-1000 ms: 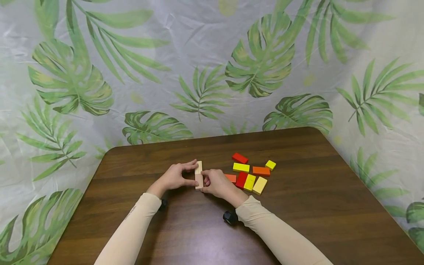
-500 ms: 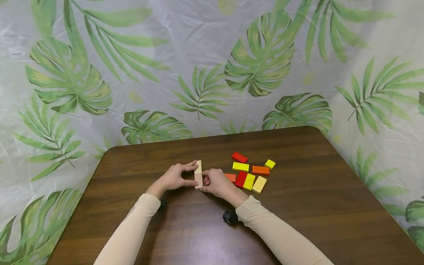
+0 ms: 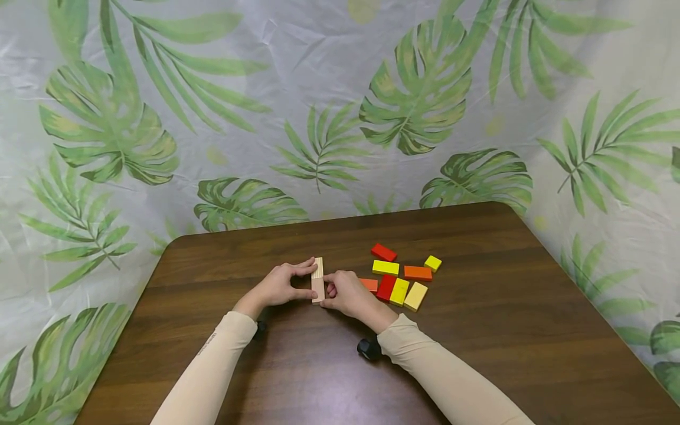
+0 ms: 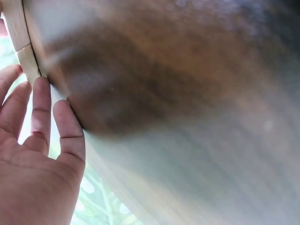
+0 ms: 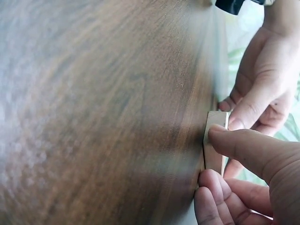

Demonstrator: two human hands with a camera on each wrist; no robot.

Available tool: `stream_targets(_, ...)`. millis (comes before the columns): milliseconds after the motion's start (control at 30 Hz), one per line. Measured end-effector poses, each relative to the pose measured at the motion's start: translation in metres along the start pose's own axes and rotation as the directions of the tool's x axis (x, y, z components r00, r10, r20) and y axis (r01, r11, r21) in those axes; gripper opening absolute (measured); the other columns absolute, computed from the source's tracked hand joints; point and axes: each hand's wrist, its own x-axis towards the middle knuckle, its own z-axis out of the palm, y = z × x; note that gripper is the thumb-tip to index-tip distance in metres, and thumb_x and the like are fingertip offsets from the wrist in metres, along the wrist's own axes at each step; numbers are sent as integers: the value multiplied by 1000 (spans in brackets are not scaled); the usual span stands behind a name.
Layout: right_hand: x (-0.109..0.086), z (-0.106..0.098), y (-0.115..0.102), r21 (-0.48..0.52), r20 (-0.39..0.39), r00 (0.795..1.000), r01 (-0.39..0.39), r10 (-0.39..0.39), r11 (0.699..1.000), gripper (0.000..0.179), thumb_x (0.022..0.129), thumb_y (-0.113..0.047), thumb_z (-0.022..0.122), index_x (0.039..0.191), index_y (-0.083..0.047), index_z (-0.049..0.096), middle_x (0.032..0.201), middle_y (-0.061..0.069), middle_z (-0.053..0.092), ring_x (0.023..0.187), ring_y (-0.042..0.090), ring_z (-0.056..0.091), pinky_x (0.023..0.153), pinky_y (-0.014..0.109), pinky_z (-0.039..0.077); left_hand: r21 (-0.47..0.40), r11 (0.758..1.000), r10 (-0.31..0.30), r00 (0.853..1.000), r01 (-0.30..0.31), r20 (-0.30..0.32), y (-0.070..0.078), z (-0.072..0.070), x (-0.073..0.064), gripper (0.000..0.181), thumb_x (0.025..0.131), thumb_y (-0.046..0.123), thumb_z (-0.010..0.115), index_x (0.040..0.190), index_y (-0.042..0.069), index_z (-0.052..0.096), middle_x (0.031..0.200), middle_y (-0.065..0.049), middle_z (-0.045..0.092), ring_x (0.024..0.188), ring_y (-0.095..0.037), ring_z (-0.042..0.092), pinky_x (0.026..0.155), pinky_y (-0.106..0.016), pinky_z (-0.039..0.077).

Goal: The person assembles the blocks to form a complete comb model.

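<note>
Two plain wooden blocks lie end to end on the dark wooden table, a far block point(image 3: 318, 268) with striped grain and a near block point(image 3: 318, 287). From the left, my left hand point(image 3: 278, 284) touches them with fingers and thumb spread apart: fingertips at the far block, thumb at the near one. My right hand point(image 3: 350, 297) pinches the near block at its near end and right side. In the right wrist view its thumb point(image 5: 225, 138) presses the pale block point(image 5: 214, 159). The left wrist view shows the seam between the blocks, with extended fingers point(image 4: 41, 101) beside it.
Right of my hands lie several coloured blocks: a red block point(image 3: 384, 252), a yellow block point(image 3: 385, 267), an orange block point(image 3: 418, 273), a small yellow block point(image 3: 432, 262) and a pale yellow block point(image 3: 415, 296). A leaf-patterned cloth point(image 3: 329, 88) hangs behind the table point(image 3: 297, 366).
</note>
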Motion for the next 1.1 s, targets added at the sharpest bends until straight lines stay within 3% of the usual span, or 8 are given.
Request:
stream_targets(633,0,0,-1,-7,30,999,-35,35,999,53,86,-17,93,131,3,73,90,6,70,79,11,59,74,24,54,-4,1000,-1,1000,1,-14,0,3,-1,78,90,36,89,156,9,56,169,-6,44,157,-37,42,124,-58,40)
stream_targets(833,-5,-8,-3,0,61,997,-42,42,999,56,87,-19,92,135,3,72,93,7,71,82,12,62,80,28,60,6,1000,6,1000,-6,-17,0,4,-1,77,90,35,89,155,9,57,169,-7,44,156,-37,42,124,-57,40)
stream_targets(1100,-18,-29,1,21,38,998,-52,52,998,53,87,-19,92,132,2,74,95,6,72,84,13,64,83,29,61,15,1000,0,1000,0,-17,1,3,0,77,90,36,89,154,10,57,168,-7,45,156,-36,43,125,-56,39)
